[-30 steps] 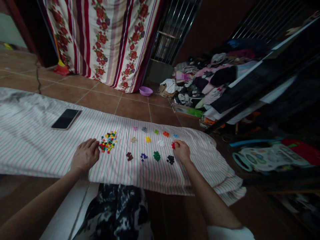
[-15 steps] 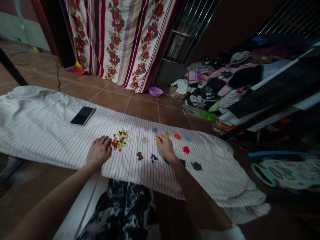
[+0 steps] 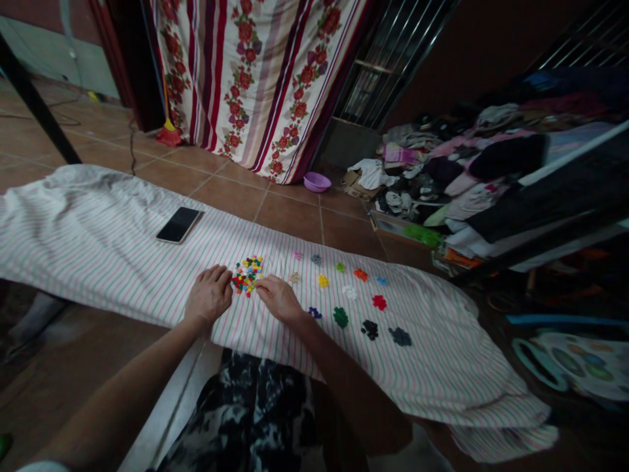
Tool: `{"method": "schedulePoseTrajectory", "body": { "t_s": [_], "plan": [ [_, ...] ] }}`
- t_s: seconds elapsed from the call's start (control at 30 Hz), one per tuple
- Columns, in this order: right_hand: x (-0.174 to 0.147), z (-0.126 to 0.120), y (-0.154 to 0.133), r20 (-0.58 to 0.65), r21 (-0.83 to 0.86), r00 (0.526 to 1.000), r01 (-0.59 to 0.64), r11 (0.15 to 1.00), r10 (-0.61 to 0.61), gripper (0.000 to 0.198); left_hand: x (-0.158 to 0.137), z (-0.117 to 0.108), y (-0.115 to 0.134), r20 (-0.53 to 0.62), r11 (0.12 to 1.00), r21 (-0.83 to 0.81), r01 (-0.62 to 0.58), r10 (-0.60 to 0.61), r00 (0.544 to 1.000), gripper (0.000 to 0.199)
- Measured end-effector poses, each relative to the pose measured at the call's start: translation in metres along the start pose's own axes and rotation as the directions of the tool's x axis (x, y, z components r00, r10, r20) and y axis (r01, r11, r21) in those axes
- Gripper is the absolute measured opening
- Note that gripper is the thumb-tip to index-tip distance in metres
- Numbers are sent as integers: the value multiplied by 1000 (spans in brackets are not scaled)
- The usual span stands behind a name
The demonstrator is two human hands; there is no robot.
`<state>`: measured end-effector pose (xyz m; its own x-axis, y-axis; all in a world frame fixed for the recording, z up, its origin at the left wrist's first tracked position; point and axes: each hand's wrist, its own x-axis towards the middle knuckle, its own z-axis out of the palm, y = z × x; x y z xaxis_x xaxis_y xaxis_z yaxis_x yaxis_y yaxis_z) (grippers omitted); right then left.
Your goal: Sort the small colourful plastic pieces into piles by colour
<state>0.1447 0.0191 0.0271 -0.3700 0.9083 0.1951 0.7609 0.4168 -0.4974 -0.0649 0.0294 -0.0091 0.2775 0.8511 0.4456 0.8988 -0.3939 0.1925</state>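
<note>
A mixed pile of small colourful pieces (image 3: 248, 270), perhaps beads, lies on the striped cloth (image 3: 132, 275). My left hand (image 3: 210, 294) rests flat at its left edge, fingers stretched out and touching the outer pieces. At the pile's right edge my right hand (image 3: 281, 299) has thumb and fingertips pinched together; whatever is between them is too small to make out. Right of it are single-colour heaps: yellow pieces (image 3: 323, 280), white pieces (image 3: 349, 292), dark green pieces (image 3: 341, 317), black pieces (image 3: 369, 330), red pieces (image 3: 379, 302) and several others.
A phone (image 3: 179, 225) lies on the cloth at the left. Beyond the table are a purple basin (image 3: 317, 182), a floral curtain (image 3: 275, 78) and a broom (image 3: 168, 131). Heaped clothes (image 3: 457, 157) fill the right back, and a dark metal bar (image 3: 37, 98) rises at the left.
My right hand has moved left from the yellow heap to the mixed pile, uncovering the yellow, white and dark green heaps and now hiding the brown one. My left hand stays beside the pile.
</note>
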Motion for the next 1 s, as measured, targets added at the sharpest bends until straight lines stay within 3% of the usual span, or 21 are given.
{"method": "schedulePoseTrajectory", "body": {
  "t_s": [0.13,0.37,0.7,1.0],
  "plan": [
    [0,4,-8,60,-17,998,-7,1000,8,21,-1,2,-1,-17,1000,8,-4,4,1000,32],
    [11,10,-12,15,-38,999,-49,998,50,27,-1,1,0,-5,1000,13,-6,6,1000,31],
    [38,19,-27,70,-172,982,-163,971,177,26,-2,-1,-2,31,998,40,-44,42,999,35],
    [38,23,-26,-32,-62,983,-184,981,183,15,-3,1,-3,-24,995,83,-60,62,998,34]
  ]
}}
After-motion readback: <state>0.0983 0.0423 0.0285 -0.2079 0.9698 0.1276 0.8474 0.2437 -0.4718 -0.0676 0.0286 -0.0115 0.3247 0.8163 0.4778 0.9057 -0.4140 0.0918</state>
